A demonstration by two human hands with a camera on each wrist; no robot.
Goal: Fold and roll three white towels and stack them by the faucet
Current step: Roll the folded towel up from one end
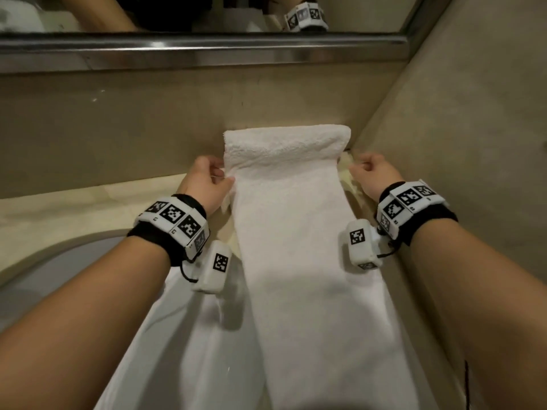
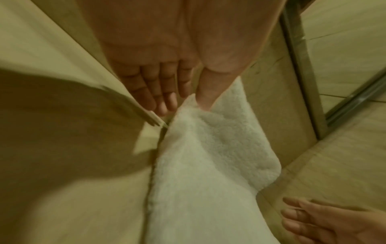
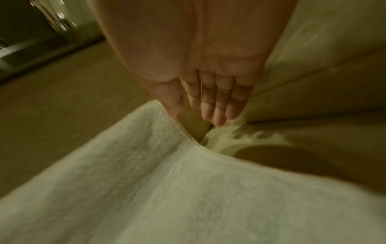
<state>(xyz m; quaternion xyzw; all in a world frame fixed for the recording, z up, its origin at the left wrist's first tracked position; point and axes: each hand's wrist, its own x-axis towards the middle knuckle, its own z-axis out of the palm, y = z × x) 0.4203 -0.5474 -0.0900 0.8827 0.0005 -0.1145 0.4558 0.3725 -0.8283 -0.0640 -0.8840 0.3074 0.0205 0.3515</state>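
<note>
A long white terry-cloth towel (image 1: 291, 232), already folded lengthwise into a narrow strip, lies on the pale beige stone countertop (image 1: 59, 208) in the corner where the back wall meets the side wall, its near end running toward the person. Its far end is turned over into a first thick roll (image 1: 285, 146) lying just in front of the back wall. So the folding of this towel looks done and the rolling has only begun; most of the strip is still flat.

The left hand (image 1: 204, 184) is at the left end of the roll: in the left wrist view the thumb (image 2: 205, 97) presses into the cloth while the fingers (image 2: 158, 94) lie nearly straight beside the edge, so it seems to pinch the roll lightly rather than clasp it. The right hand (image 1: 374, 173) is at the right end; in its own blurred view the fingers (image 3: 217, 102) are extended and the thumb (image 3: 173, 102) just meets the towel's edge, and whether it actually grips the cloth I cannot tell.

A second white cloth (image 1: 189, 335) lies under and left of the strip, partly over the grey curved sink basin (image 1: 44, 273). No finished rolls and no faucet show in the views, so I judge stacking is all still ahead.
</note>
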